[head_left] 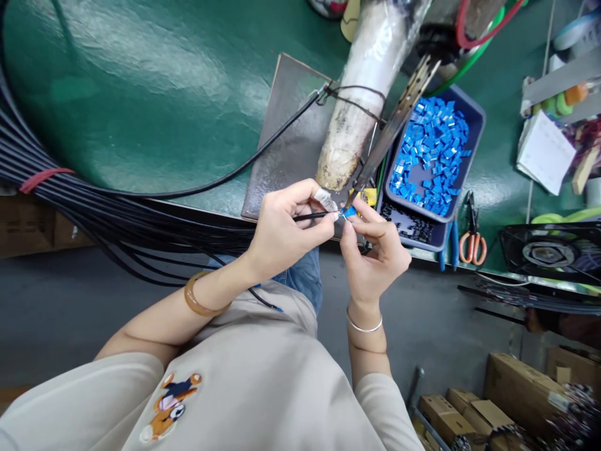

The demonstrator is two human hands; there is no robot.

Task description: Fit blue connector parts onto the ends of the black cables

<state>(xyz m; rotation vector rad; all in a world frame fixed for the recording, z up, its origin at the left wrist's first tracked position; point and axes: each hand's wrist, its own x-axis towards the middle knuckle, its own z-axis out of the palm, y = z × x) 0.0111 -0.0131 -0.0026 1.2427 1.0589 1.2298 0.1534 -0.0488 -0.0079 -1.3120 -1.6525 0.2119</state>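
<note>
My left hand [292,228] is closed around a black cable [310,216] close to its end, with white tape wrapped on one finger. At the cable's end, small wires and a blue connector piece [349,212] show between my two hands. My right hand [375,247] pinches at this end, thumb and forefinger together on a thin light wire. The tip of a soldering iron [370,164] reaches down to the same spot from above. A fume extraction pipe [354,103], whitish and wrapped in plastic, opens just behind my fingers.
A grey bin [477,134] of small blue connector pieces sits on another bin [439,237] holding small black parts. Orange-handled scissors [472,241] and blue-handled pliers [449,245] lie at the table edge. Bundled black cables [117,210] hang along the left edge; a fan [549,254] stands right.
</note>
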